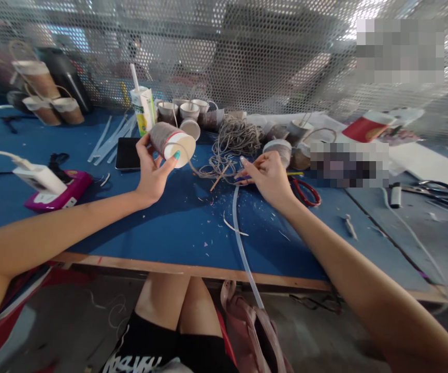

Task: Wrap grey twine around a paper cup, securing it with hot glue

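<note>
My left hand (153,173) is wrapped round a paper cup (165,135) wound with grey-brown cord, tipped on its side with its pale bottom towards me. The thumb presses near the bottom's rim. From the cup a strand of cord (196,170) runs right into loose loops on the table. My right hand (269,177) is low over the table beside those loops, fingers pinched; what lies in them is too small to make out. Just below its fingertips starts a long translucent strip (241,241) that hangs over the table edge. A tangled heap of cord (237,135) lies behind.
Several cord-wrapped cups (189,111) stand along the mesh screen (192,46). A drink carton (143,109), black phone (128,154) and purple power strip (58,190) are leftward. Red-handled scissors (307,192) and black-handled scissors (441,189) lie rightward. White scraps dot the blue table (192,233).
</note>
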`<state>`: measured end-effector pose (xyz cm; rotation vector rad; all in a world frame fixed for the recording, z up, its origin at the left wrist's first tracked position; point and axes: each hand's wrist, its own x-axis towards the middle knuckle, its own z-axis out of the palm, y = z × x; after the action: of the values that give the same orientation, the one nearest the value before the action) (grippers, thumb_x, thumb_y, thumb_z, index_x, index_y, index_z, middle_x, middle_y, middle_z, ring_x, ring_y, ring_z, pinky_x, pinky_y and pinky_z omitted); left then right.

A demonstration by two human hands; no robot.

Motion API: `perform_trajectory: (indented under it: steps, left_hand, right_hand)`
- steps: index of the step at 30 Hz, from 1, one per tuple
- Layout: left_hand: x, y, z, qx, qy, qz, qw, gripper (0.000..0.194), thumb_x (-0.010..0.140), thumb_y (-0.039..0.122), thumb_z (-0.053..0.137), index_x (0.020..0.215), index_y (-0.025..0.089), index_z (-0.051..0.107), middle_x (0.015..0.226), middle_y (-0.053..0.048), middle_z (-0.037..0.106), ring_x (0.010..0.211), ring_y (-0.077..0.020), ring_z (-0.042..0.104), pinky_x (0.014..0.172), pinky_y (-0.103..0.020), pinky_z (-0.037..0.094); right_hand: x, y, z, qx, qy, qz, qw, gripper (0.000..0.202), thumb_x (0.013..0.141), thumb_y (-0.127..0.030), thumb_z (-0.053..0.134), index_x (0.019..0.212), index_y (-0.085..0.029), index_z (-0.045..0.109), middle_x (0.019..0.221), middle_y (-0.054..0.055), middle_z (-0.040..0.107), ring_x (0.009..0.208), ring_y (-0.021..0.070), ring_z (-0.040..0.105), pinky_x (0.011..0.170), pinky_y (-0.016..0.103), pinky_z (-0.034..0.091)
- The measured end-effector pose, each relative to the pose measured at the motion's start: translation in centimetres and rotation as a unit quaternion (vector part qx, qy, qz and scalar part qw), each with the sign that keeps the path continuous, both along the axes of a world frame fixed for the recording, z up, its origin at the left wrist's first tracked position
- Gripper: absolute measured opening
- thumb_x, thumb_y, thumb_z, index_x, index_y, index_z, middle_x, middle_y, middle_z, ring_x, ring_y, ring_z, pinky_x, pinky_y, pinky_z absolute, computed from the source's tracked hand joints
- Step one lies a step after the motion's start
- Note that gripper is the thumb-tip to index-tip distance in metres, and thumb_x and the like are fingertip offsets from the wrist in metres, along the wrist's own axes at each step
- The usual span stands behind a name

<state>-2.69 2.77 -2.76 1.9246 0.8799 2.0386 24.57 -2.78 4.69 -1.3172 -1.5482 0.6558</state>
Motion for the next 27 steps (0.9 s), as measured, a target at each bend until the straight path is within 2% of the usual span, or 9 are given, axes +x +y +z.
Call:
perform_trajectory:
  steps: [3, 6, 8, 11, 17, 20, 22, 24, 27]
  left_hand:
    - [0.4, -1.1, 0.5, -0.009, 0.029, -0.026, 0.999, 0.079, 0.075, 0.071, 0.061, 0.136, 0.036, 0.026, 0.131, -0.008, 0.039, 0.125, -0.0289, 0.047, 0.099, -0.049, 0.052]
    - [0.8, -2.6, 1.5, 0.004, 0.079, -0.037, 0.996, 0.082, 0.075, 0.07, 0.061, 0.141, 0.032, 0.028, 0.134, -0.01, 0.037, 0.129, -0.0307, 0.042, 0.101, -0.049, 0.05]
    - [0.9, -3.4, 2.1, 0.023, 0.121, -0.035, 0.992, 0.083, 0.075, 0.068, 0.063, 0.141, 0.03, 0.031, 0.133, -0.011, 0.038, 0.129, -0.0314, 0.041, 0.106, -0.05, 0.047]
    - [1.0, -4.1, 2.8, 0.044, 0.158, -0.024, 0.986, 0.083, 0.073, 0.066, 0.066, 0.14, 0.029, 0.034, 0.13, -0.011, 0.041, 0.129, -0.0315, 0.042, 0.109, -0.05, 0.043]
    - [1.0, -4.1, 2.8, 0.065, 0.166, -0.047, 0.983, 0.083, 0.074, 0.066, 0.064, 0.141, 0.028, 0.034, 0.127, -0.01, 0.042, 0.125, -0.0294, 0.044, 0.108, -0.049, 0.042]
    - [1.1, -3.9, 2.7, 0.063, 0.172, -0.058, 0.981, 0.083, 0.074, 0.065, 0.064, 0.141, 0.027, 0.034, 0.127, -0.01, 0.043, 0.124, -0.0293, 0.044, 0.107, -0.049, 0.042]
    - [1.0, -3.8, 2.8, 0.057, 0.182, -0.068, 0.979, 0.083, 0.074, 0.064, 0.066, 0.141, 0.026, 0.035, 0.127, -0.011, 0.043, 0.123, -0.0291, 0.045, 0.107, -0.049, 0.042]
    - [1.0, -3.8, 2.8, 0.051, 0.191, -0.085, 0.977, 0.081, 0.075, 0.062, 0.066, 0.14, 0.025, 0.035, 0.126, -0.011, 0.044, 0.121, -0.0285, 0.046, 0.107, -0.049, 0.042]
    - [0.9, -3.9, 2.9, 0.044, 0.202, -0.118, 0.971, 0.078, 0.077, 0.061, 0.064, 0.141, 0.026, 0.036, 0.127, -0.011, 0.044, 0.121, -0.0283, 0.046, 0.107, -0.049, 0.042]
  right_hand:
    - [-0.6, -1.5, 0.7, 0.149, -0.15, -0.03, 0.977, 0.035, 0.078, -0.052, 0.064, 0.086, -0.025, 0.044, 0.096, 0.01, 0.063, 0.103, 0.0298, 0.061, 0.085, 0.051, 0.052]
    - [-1.1, -2.7, 1.3, 0.203, -0.158, -0.003, 0.966, 0.029, 0.083, -0.052, 0.057, 0.089, -0.025, 0.049, 0.113, 0.011, 0.062, 0.116, 0.0293, 0.055, 0.097, 0.052, 0.045]
    - [-1.5, -3.1, 1.3, 0.159, -0.072, 0.06, 0.983, 0.029, 0.084, -0.052, 0.056, 0.088, -0.024, 0.049, 0.112, 0.009, 0.063, 0.112, 0.0252, 0.058, 0.093, 0.045, 0.048]
    - [-2.3, -3.3, 0.7, 0.025, 0.038, 0.161, 0.986, 0.035, 0.08, -0.053, 0.063, 0.086, -0.022, 0.046, 0.101, 0.007, 0.066, 0.095, 0.0192, 0.062, 0.079, 0.035, 0.049]
    - [-3.7, -3.3, -0.9, -0.106, 0.099, 0.256, 0.956, 0.043, 0.077, -0.057, 0.066, 0.083, -0.022, 0.041, 0.091, 0.004, 0.063, 0.1, 0.0198, 0.06, 0.076, 0.032, 0.047]
    - [-3.9, -3.5, -0.6, -0.172, 0.133, 0.313, 0.925, 0.043, 0.079, -0.058, 0.063, 0.083, -0.022, 0.04, 0.082, 0.004, 0.065, 0.084, 0.0181, 0.063, 0.065, 0.03, 0.044]
    - [-3.8, -3.6, 0.0, -0.193, 0.166, 0.332, 0.908, 0.042, 0.078, -0.052, 0.068, 0.082, -0.022, 0.04, 0.068, 0.0, 0.064, 0.063, 0.0131, 0.059, 0.055, 0.026, 0.037]
    - [-3.6, -3.6, 0.4, -0.187, 0.212, 0.318, 0.905, 0.043, 0.071, -0.045, 0.077, 0.081, -0.021, 0.042, 0.056, -0.006, 0.055, 0.048, 0.0072, 0.046, 0.05, 0.024, 0.029]
    - [-3.3, -3.1, 0.4, -0.16, 0.26, 0.264, 0.915, 0.046, 0.062, -0.037, 0.084, 0.079, -0.02, 0.045, 0.053, -0.01, 0.046, 0.047, 0.0038, 0.037, 0.05, 0.023, 0.027]
